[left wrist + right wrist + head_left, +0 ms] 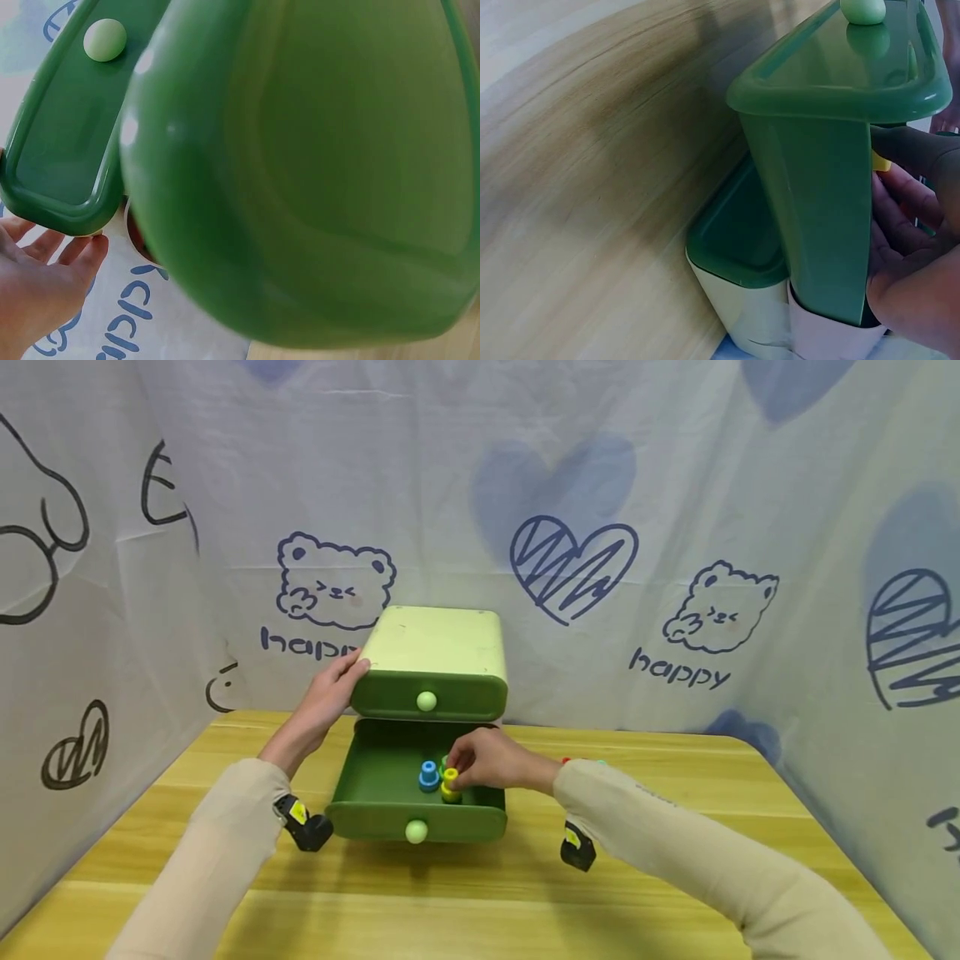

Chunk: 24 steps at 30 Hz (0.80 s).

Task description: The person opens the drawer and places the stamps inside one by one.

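Note:
A drawer cabinet (438, 639) with a pale yellow-green top stands at the back of the table, one green drawer (375, 820) pulled out under the closed top drawer. My left hand (326, 697) rests against the cabinet's upper left side, thumb near the front corner; its fingers touch the casing in the left wrist view. Inside the pulled-out drawer, my right hand (487, 758) pinches a yellow stepped peg (450, 787) between thumb and fingers. A similar blue peg (428, 776) stands beside it. A green peg (444, 765) is mostly hidden behind the fingers.
Below the pulled-out drawer, another closed drawer (739, 225) shows in the right wrist view. Small red (566, 760) and teal bits peek out behind the right sleeve on the wooden table (465, 918). A printed white cloth (442, 485) hangs close behind the cabinet.

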### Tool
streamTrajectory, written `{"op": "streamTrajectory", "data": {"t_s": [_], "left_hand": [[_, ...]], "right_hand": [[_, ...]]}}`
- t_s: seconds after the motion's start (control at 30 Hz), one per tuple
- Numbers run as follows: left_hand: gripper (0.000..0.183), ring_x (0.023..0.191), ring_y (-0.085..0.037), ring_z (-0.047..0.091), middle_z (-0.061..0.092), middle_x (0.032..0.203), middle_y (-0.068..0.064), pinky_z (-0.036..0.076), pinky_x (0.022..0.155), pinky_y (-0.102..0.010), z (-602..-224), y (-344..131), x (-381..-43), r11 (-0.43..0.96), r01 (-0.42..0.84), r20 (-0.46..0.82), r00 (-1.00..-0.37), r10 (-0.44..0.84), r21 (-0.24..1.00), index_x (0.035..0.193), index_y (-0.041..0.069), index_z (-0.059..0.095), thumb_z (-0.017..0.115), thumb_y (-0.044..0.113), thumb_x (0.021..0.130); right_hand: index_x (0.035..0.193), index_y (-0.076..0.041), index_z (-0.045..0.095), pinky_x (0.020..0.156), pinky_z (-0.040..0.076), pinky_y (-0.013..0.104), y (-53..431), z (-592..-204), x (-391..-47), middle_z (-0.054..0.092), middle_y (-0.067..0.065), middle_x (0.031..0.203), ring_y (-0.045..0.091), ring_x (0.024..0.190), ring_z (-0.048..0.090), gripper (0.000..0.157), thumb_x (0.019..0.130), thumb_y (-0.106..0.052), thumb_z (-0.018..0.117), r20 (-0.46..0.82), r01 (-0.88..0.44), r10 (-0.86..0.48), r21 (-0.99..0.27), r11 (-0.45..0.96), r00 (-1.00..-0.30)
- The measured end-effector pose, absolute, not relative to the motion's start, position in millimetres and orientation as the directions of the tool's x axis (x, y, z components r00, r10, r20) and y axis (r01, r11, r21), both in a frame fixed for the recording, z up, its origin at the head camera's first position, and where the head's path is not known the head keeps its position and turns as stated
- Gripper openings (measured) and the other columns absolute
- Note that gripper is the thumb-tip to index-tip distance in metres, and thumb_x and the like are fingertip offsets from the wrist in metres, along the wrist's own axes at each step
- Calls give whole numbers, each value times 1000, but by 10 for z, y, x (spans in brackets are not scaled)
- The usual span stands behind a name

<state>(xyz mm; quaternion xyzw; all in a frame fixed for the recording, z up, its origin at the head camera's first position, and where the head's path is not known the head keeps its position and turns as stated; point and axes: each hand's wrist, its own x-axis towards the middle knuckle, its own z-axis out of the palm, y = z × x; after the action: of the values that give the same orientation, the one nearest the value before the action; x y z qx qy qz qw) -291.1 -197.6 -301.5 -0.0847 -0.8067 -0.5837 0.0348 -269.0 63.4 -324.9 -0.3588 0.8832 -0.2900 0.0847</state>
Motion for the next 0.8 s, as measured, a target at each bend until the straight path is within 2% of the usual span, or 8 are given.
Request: {"op": "streamTrajectory", "data": {"t_s": [0.37, 0.53, 0.6, 0.8], "left_hand": [[67, 139, -35, 26, 16, 158, -17, 28, 112, -48, -3016, -1969, -2909, 308, 183, 160, -982, 99, 934, 156, 8, 15, 38, 43, 103], [67, 140, -35, 25, 15, 158, -17, 27, 112, -48, -3013, -1960, -2918, 313, 182, 158, -982, 100, 932, 155, 8, 15, 37, 43, 103], [67, 140, -35, 25, 16, 158, -16, 27, 112, -48, -3013, -1962, -2921, 315, 180, 157, -983, 97, 932, 155, 8, 15, 37, 43, 103], [66, 140, -36, 25, 16, 158, -17, 27, 112, -48, -3018, -1974, -2915, 322, 175, 154, -984, 91, 930, 155, 8, 16, 37, 43, 103]], "right_hand": [[94, 1, 71, 71, 52, 18, 656, -3250, -2675, 70, 5, 87, 10, 80, 65, 16, 80, -4, 77, 72, -577, -679, -598, 557, -731], [100, 4, 69, 71, 52, 21, 677, -3186, -2557, 69, 5, 89, 11, 82, 64, 16, 86, -5, 71, 139, -579, -654, -623, 526, -744], [101, 2, 68, 72, 52, 22, 662, -3146, -2461, 67, 3, 90, 11, 82, 62, 15, 89, -7, 68, 179, -597, -638, -598, 534, -749], [98, -3, 69, 70, 52, 27, 573, -3051, -2161, 68, 3, 89, 15, 79, 63, 11, 91, -10, 63, 347, -684, -590, -404, 607, -729]]}}
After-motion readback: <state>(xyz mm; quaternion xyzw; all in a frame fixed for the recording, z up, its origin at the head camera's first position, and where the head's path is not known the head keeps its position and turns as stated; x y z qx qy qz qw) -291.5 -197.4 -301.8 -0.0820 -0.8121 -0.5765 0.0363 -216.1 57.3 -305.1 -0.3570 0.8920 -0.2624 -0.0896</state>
